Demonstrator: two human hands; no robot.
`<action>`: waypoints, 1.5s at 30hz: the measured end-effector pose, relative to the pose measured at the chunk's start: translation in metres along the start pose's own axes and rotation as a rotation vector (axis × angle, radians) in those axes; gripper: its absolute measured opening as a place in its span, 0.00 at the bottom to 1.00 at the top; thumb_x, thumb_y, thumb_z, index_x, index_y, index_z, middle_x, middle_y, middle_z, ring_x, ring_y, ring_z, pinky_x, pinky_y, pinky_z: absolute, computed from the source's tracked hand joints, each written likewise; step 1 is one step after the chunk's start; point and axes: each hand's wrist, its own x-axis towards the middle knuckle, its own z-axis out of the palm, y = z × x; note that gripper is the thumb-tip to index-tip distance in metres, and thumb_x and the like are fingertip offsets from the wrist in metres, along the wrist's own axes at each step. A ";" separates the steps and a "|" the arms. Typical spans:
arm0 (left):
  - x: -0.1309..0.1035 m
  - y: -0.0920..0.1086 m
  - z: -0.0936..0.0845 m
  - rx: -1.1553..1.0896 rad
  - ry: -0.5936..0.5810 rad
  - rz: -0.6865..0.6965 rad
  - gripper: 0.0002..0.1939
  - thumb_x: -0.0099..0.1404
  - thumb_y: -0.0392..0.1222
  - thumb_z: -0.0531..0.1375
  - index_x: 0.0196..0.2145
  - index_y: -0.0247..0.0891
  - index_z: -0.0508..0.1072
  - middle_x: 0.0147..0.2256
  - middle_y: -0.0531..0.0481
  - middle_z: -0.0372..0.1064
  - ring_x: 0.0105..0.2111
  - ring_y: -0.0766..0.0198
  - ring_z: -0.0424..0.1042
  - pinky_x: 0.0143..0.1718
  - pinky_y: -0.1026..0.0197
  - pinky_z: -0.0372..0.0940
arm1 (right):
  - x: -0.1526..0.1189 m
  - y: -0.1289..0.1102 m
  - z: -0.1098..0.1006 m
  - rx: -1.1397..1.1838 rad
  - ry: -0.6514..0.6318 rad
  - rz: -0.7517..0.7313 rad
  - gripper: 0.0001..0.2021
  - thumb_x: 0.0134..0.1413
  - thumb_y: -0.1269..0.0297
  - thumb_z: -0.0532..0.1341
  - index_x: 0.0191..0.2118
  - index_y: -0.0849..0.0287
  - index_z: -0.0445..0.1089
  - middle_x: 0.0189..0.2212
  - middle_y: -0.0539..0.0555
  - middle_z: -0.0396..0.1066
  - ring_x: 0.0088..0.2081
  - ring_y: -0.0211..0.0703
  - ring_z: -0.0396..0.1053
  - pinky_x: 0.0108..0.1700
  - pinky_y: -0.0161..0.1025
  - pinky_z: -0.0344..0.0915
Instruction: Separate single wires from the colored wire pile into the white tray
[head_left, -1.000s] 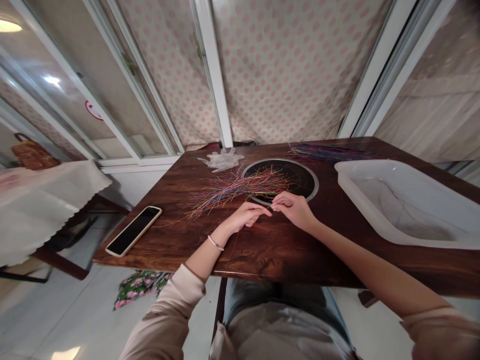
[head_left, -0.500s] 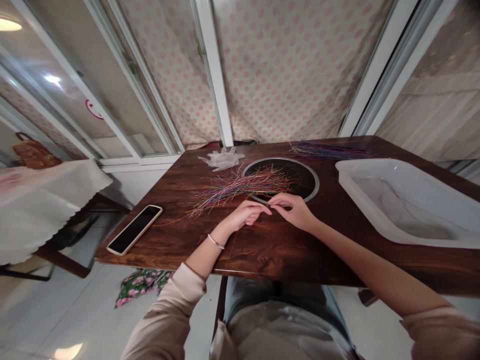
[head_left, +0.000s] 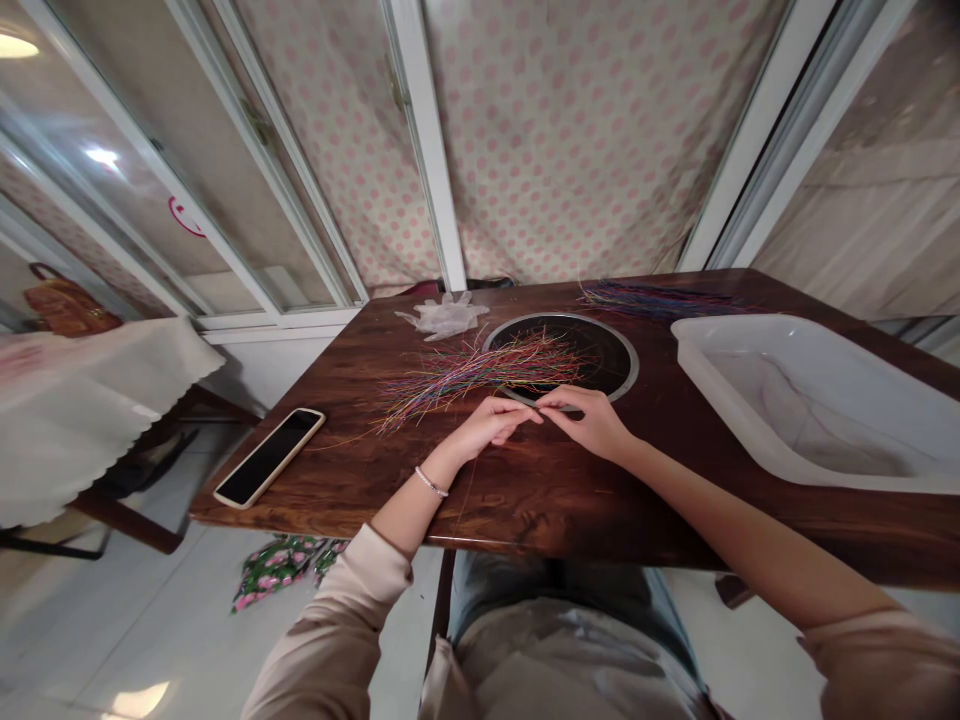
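Both hands meet over the wooden table (head_left: pixel 360 490), fingertip to fingertip. My left hand (head_left: pixel 496 424), below a beaded bracelet, is closed in a pinch on a thin wire that is barely visible and seems to trail down toward the table's front edge. My right hand (head_left: pixel 583 418) also pinches at the same spot, and what its fingertips grip is too small to make out. Just beyond them lies a loose bundle of thin multicoloured wires (head_left: pixel 480 370), partly over a round black plate (head_left: pixel 619 360) with a silvery rim.
A white plastic tub (head_left: pixel 712 400) with a few thin strands inside stands at the right. Behind it lies a darker wire bundle (head_left: pixel 660 300). A clear plastic glove (head_left: pixel 446 316) is at the back left, a phone (head_left: pixel 270 458) at the left edge.
My right fingertips have shifted slightly to the left, closer against my left fingertips. The bundle, tub and phone lie as before.
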 end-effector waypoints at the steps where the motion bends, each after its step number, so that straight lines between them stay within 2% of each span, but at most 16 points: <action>1: 0.000 0.000 0.000 0.011 0.008 0.014 0.20 0.55 0.52 0.63 0.35 0.30 0.77 0.14 0.63 0.43 0.15 0.75 0.41 0.18 0.66 0.36 | 0.000 0.000 0.000 -0.005 0.000 0.001 0.06 0.57 0.67 0.58 0.34 0.57 0.73 0.29 0.54 0.74 0.31 0.41 0.71 0.35 0.38 0.67; 7: 0.002 -0.004 0.000 0.043 0.018 0.062 0.20 0.55 0.51 0.63 0.37 0.30 0.77 0.15 0.62 0.45 0.16 0.75 0.43 0.19 0.66 0.37 | 0.001 -0.001 -0.001 -0.029 -0.005 0.016 0.08 0.57 0.65 0.58 0.31 0.56 0.73 0.28 0.53 0.75 0.30 0.42 0.72 0.34 0.38 0.67; 12: 0.003 -0.004 -0.002 0.010 0.005 0.056 0.21 0.58 0.51 0.59 0.37 0.28 0.77 0.17 0.62 0.43 0.16 0.75 0.40 0.19 0.65 0.36 | 0.001 -0.002 -0.002 -0.049 0.005 0.033 0.09 0.58 0.64 0.57 0.31 0.55 0.73 0.28 0.53 0.74 0.31 0.42 0.72 0.35 0.39 0.67; 19: 0.002 -0.002 -0.002 0.010 -0.021 0.055 0.16 0.54 0.43 0.58 0.36 0.28 0.76 0.16 0.61 0.46 0.16 0.75 0.42 0.20 0.65 0.36 | 0.001 -0.003 -0.002 -0.049 0.002 0.016 0.08 0.56 0.67 0.57 0.30 0.57 0.72 0.26 0.53 0.73 0.28 0.40 0.70 0.32 0.37 0.65; 23: 0.003 -0.002 -0.001 0.013 -0.020 0.065 0.16 0.53 0.40 0.56 0.36 0.28 0.75 0.16 0.61 0.49 0.16 0.74 0.44 0.20 0.65 0.37 | 0.000 -0.003 -0.002 -0.047 -0.002 0.009 0.08 0.56 0.67 0.57 0.29 0.57 0.72 0.26 0.53 0.73 0.28 0.40 0.69 0.32 0.37 0.65; 31: 0.006 -0.003 -0.001 0.004 0.022 0.067 0.10 0.50 0.39 0.55 0.30 0.32 0.70 0.15 0.57 0.62 0.14 0.75 0.48 0.18 0.67 0.39 | 0.000 -0.001 -0.001 -0.049 0.004 0.020 0.08 0.56 0.65 0.57 0.30 0.55 0.73 0.27 0.53 0.74 0.29 0.42 0.71 0.33 0.39 0.66; 36: 0.006 -0.003 0.000 0.007 0.028 0.065 0.10 0.51 0.40 0.56 0.31 0.33 0.68 0.14 0.56 0.64 0.13 0.75 0.49 0.18 0.67 0.40 | 0.000 0.001 0.000 -0.052 0.004 0.035 0.09 0.57 0.62 0.57 0.31 0.54 0.74 0.28 0.53 0.75 0.30 0.43 0.72 0.34 0.40 0.67; 45: 0.006 -0.004 0.000 0.030 0.018 0.043 0.09 0.52 0.41 0.57 0.31 0.35 0.66 0.17 0.54 0.69 0.14 0.74 0.57 0.17 0.70 0.46 | 0.000 0.003 -0.001 -0.060 0.002 0.039 0.09 0.57 0.62 0.58 0.31 0.54 0.75 0.28 0.53 0.75 0.29 0.43 0.72 0.35 0.40 0.67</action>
